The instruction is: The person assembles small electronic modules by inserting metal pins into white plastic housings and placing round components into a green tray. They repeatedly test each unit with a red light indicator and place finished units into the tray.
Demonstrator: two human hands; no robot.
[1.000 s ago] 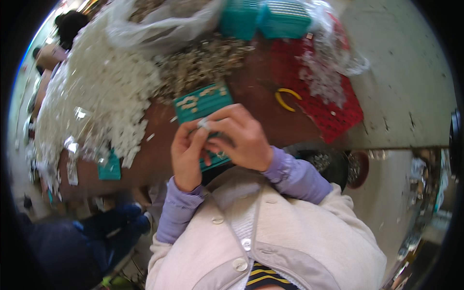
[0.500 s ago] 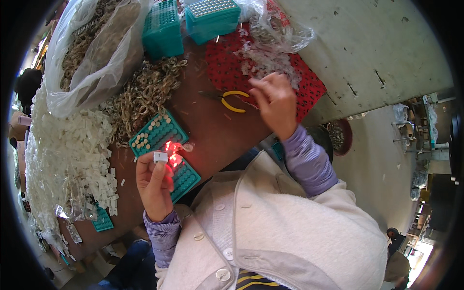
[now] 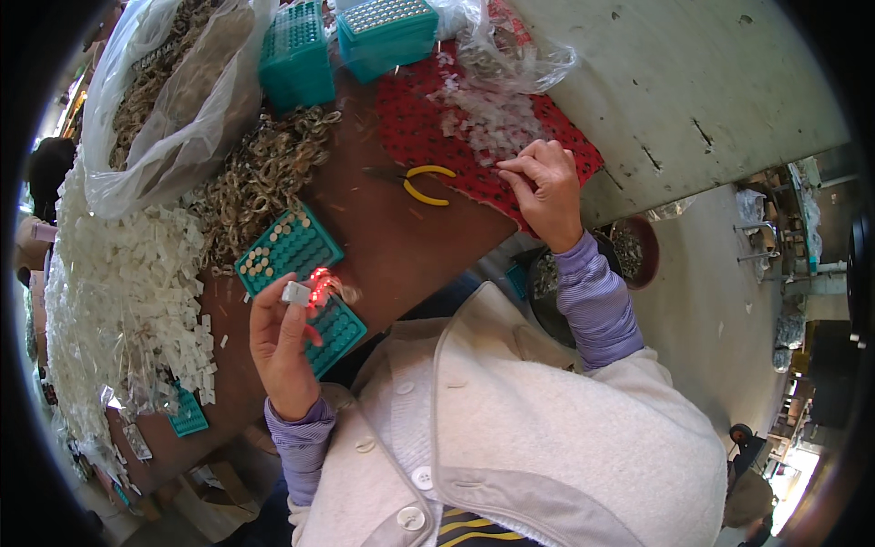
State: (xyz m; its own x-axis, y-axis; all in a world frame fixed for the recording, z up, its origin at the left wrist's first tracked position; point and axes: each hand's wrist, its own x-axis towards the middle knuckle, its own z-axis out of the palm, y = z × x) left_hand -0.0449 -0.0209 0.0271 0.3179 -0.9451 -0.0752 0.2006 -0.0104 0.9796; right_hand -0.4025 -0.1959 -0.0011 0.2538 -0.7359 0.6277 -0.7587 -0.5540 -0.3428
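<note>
My left hand (image 3: 284,360) pinches a small white battery box (image 3: 295,293) between thumb and fingers. Beside it hangs a wire light string (image 3: 321,286), glowing red. Below are a teal tray (image 3: 324,242) partly filled with round coin cells (image 3: 259,263) and a second section of teal tray (image 3: 342,333). My right hand (image 3: 550,196) is over the near right edge of a red patterned cloth (image 3: 401,114), thumb and fingertips pinched together; whatever they hold is too small to make out. A pile of small clear plastic pieces (image 3: 492,114) lies on the cloth, just beyond that hand.
Yellow-handled pliers (image 3: 427,184) rest on the brown table (image 3: 392,246). Bundled wire strings (image 3: 278,155), a large plastic bag (image 3: 182,118) and heaped white boxes (image 3: 137,292) crowd the left. Teal tray stacks (image 3: 387,41) stand at the back; a dark red tub (image 3: 645,251) is at right.
My right hand has moved from above the clear pieces toward me and slightly right, its fingers now pinched. My left hand still holds the lit battery box, now tilted. The view has shifted slightly.
</note>
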